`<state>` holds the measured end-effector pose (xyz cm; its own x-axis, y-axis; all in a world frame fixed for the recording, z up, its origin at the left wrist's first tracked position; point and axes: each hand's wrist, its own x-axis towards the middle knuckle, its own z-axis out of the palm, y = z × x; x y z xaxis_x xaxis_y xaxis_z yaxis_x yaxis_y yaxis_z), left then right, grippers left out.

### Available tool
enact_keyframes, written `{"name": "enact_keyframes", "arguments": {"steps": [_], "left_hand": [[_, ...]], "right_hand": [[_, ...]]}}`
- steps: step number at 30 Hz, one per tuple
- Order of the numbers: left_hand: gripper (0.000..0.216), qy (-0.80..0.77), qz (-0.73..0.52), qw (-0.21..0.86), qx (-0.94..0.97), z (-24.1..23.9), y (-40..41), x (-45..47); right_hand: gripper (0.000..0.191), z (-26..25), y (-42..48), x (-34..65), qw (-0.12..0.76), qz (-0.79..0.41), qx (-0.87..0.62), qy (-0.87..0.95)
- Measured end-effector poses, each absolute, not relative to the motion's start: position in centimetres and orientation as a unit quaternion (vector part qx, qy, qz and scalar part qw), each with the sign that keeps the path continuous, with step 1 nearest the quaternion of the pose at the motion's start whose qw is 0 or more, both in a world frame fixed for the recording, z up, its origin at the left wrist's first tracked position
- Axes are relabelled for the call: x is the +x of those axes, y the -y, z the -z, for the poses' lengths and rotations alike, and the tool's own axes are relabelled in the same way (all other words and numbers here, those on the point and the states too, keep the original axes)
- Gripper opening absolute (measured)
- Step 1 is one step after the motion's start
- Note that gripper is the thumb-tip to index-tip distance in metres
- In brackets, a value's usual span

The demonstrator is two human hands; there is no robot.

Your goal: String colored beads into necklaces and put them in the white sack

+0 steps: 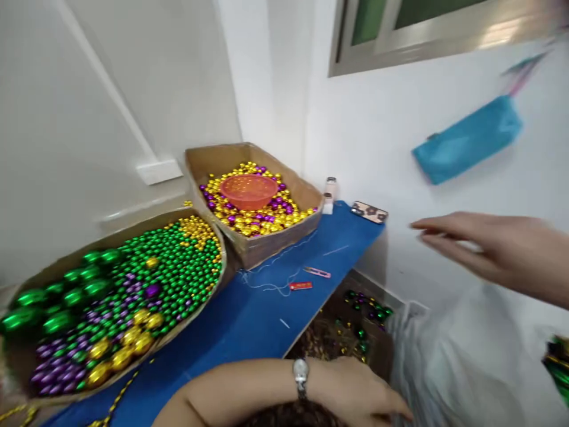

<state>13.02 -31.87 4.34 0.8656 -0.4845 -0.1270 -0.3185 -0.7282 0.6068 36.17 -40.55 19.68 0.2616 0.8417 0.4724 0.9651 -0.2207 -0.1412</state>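
My left hand (355, 394), with a silver watch (301, 373) on the wrist, lies palm down at the bottom. Its fingertips reach the edge of a white translucent plastic bag (466, 367); whether they grip it is hidden. Dark hair (293, 416) shows just below that forearm. My right hand (484, 249) hovers blurred at the right above the bag, fingers stretched out to the left with nothing in them. Below the table edge a box (355, 332) holds mixed green and gold beads.
On the blue table (249, 320) stand a cardboard box (217, 279) of green, purple and gold beads, and a second box (306, 196) of gold and purple beads with an orange bowl (249, 191). Also there: white thread (267, 284), small red tag (300, 286), phone (368, 212), bottles (329, 193). Teal pouch (466, 139) hangs on the wall.
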Motion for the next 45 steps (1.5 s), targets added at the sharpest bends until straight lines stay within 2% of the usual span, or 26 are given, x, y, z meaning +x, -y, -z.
{"name": "enact_keyframes", "arguments": {"steps": [1, 3, 6, 8, 12, 19, 25, 32, 35, 39, 45], "left_hand": [[0.047, 0.203, 0.145, 0.281, 0.927, -3.9, 31.0, 11.6], [0.045, 0.154, 0.125, 0.281, 0.939, -3.2, 29.2, 8.7], [0.04, 0.05, 0.063, 0.342, 0.936, -2.3, 27.0, 4.1], [0.039, -0.026, 0.033, 0.392, 0.919, -1.7, 25.8, 1.3], [0.037, -0.168, 0.011, 0.471, 0.866, -0.4, 24.7, -3.3], [0.037, -0.322, -0.013, 0.523, 0.789, 1.2, 24.3, -6.7], [0.036, -0.31, -0.017, 0.539, 0.783, 1.8, 23.8, -5.6], [0.031, -0.349, -0.153, 0.539, 0.751, 2.9, 22.2, -3.1], [0.029, -0.346, -0.146, 0.538, 0.754, 3.1, 21.9, -2.5], [0.027, -0.333, -0.11, 0.538, 0.767, 3.5, 22.2, -2.4], [0.025, -0.333, -0.091, 0.541, 0.766, 4.2, 22.7, -2.3]], "right_hand": [[0.048, -19.2, 37.1, 34.7, 0.102, 0.089, -0.733, 0.667], [0.032, -17.2, 31.1, 31.3, 0.028, 0.018, -0.686, 0.726], [0.017, -12.0, 24.8, 27.0, -0.053, -0.067, -0.627, 0.775], [0.023, -7.9, 22.3, 25.1, -0.095, -0.112, -0.601, 0.786], [0.023, -1.9, 19.4, 24.0, -0.136, -0.141, -0.604, 0.772], [0.029, 2.1, 19.2, 24.8, -0.107, -0.152, -0.592, 0.784], [0.022, 3.7, 20.5, 24.0, -0.059, -0.173, -0.594, 0.783], [0.021, 3.5, 24.6, 18.6, 0.038, -0.248, -0.58, 0.775], [0.021, 3.3, 23.8, 20.6, 0.063, -0.223, -0.63, 0.741], [0.026, 3.8, 21.0, 26.6, 0.045, -0.178, -0.706, 0.684], [0.025, 5.6, 19.0, 28.5, 0.009, -0.194, -0.683, 0.704]]}}
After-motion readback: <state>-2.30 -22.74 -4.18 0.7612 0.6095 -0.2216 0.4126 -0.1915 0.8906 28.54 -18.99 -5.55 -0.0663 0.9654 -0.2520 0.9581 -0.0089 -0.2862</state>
